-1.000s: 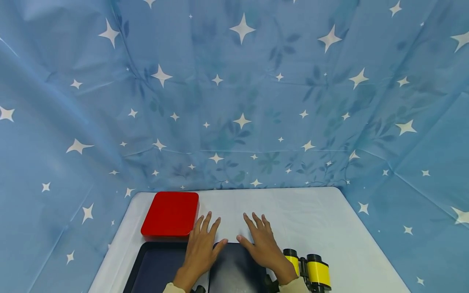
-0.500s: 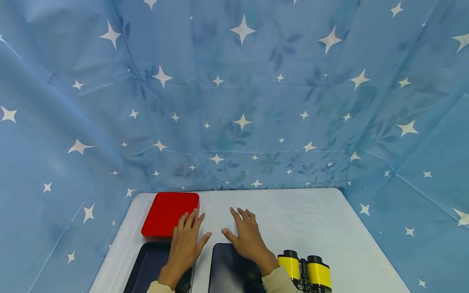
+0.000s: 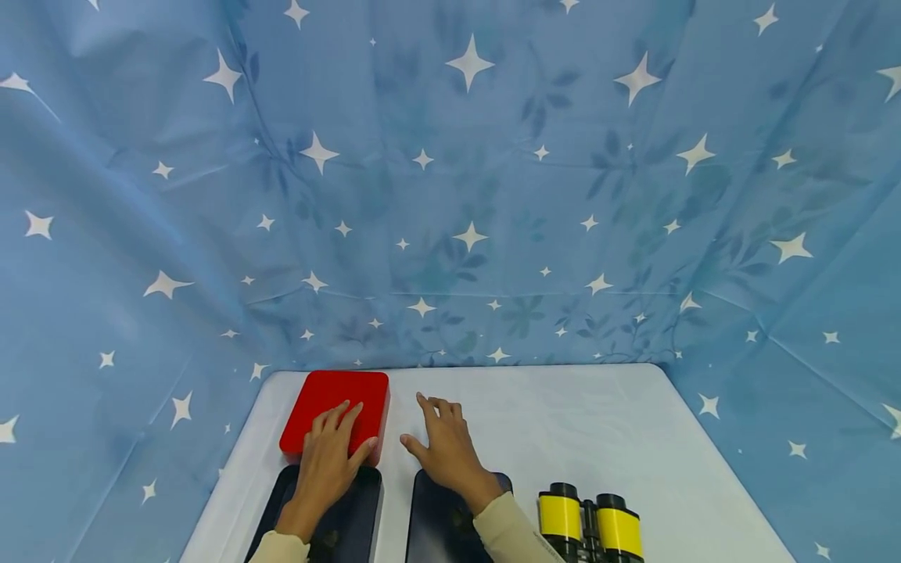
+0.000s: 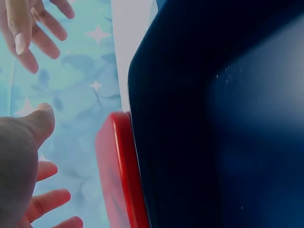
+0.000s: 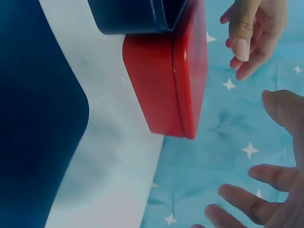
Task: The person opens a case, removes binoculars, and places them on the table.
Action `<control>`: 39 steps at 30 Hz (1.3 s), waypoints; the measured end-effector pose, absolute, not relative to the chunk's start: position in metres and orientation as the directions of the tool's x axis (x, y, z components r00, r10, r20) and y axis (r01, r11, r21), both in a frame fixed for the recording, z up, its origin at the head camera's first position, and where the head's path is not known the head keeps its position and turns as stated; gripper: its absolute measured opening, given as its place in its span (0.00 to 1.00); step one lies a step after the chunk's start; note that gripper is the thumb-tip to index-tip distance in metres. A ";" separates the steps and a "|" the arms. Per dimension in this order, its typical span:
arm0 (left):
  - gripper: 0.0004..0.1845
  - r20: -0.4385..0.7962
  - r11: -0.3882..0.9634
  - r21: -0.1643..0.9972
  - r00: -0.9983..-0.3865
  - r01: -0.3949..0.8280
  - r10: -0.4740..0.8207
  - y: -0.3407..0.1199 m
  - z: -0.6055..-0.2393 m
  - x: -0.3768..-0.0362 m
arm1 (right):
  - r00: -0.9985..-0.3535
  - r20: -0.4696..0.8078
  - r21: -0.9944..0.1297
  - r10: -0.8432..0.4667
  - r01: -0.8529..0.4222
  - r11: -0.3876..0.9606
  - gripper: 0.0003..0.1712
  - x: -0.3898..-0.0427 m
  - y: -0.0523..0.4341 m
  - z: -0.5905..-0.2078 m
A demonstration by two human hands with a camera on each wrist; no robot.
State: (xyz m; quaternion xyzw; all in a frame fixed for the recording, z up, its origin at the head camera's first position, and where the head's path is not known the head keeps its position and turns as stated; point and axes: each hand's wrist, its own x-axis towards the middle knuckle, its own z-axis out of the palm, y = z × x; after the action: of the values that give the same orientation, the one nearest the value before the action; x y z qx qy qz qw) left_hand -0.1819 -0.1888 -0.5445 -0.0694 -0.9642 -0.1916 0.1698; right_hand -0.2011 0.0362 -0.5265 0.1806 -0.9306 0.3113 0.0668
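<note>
The white surface (image 3: 563, 422) carries a red box (image 3: 338, 399) at its far left, two dark trays (image 3: 436, 516) in front of it, and yellow binoculars (image 3: 590, 525) at the right. The left hand (image 3: 327, 461) hovers over the box's near edge, fingers straight, grip released. The right hand (image 3: 443, 450) is spread just beside the box, holding nothing. A loose one-sided grasp could, I judge, tip the box onto the trays.
</note>
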 end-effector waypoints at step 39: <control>0.41 0.176 0.844 0.535 -0.982 0.036 -0.070 -0.288 -0.537 -0.216 | -0.960 0.053 -0.713 -0.274 -0.228 0.662 0.54 -0.236 -0.037 -0.547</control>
State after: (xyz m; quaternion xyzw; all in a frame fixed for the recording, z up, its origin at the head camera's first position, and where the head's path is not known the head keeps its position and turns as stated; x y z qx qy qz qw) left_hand -0.2155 -0.2881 -0.5366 0.0088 -0.9556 -0.2791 0.0946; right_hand -0.2359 -0.0369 -0.5474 0.1378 -0.9112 0.3870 -0.0297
